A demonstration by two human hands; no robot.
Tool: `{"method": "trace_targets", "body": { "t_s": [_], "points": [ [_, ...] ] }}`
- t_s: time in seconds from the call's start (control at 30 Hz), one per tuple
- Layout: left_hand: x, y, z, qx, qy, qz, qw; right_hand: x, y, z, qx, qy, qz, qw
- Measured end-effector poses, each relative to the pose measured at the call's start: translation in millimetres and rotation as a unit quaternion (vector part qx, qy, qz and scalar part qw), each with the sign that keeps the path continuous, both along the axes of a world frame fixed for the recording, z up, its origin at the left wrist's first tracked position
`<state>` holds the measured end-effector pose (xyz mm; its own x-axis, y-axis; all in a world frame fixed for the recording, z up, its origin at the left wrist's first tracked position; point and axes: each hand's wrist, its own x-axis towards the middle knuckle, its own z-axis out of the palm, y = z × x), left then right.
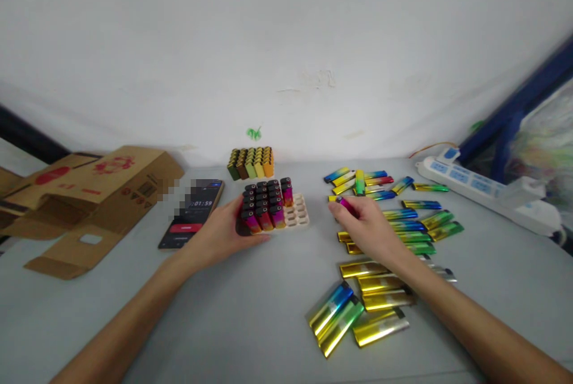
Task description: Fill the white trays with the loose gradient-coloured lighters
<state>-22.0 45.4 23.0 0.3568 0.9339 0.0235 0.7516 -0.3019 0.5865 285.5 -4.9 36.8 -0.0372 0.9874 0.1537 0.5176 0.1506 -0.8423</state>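
Observation:
A pale tray (299,217) with round-cornered holes holds several rows of upright magenta and red lighters (264,214) with black tops. Its right-hand holes are bare, apart from one lighter at the back. Curved around the tray's left end is my left hand (224,230), with the thumb along the front and the other fingers partly hidden behind the lighters. To the right of the tray, my right hand (364,223) pinches a magenta lighter (347,206) between thumb and fingers. Beneath and around that hand lie loose shiny lighters (335,315) in gold, blue, green and silver.
At the wall stands a second block of upright lighters (250,163), gold and dark. A phone (190,217) showing a timer lies left of my left hand. Further left is an open cardboard box (111,193); a white power strip (487,193) lies at the far right.

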Motion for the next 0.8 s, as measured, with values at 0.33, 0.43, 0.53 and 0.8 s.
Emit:
{"method": "trace_targets", "body": {
  "t_s": [0.33,0.43,0.53,0.8],
  "points": [
    [0.2,0.6,0.1,-0.001,0.009,0.002,1.000,5.4,2.2,-0.5,0.046,0.071,0.104,0.991],
    [-0.8,0.8,-2.5,0.003,0.003,-0.005,1.000,4.0,7.1,7.1,0.115,0.039,0.130,0.984],
    [-1.7,0.8,-4.1,0.011,-0.014,-0.026,1.000,-1.4,17.6,11.5,0.124,0.056,0.154,0.979],
    [-1.6,1.8,-4.0,0.030,-0.011,-0.035,0.999,-24.2,46.6,4.1,0.124,-0.005,0.185,0.975]
  ]
}}
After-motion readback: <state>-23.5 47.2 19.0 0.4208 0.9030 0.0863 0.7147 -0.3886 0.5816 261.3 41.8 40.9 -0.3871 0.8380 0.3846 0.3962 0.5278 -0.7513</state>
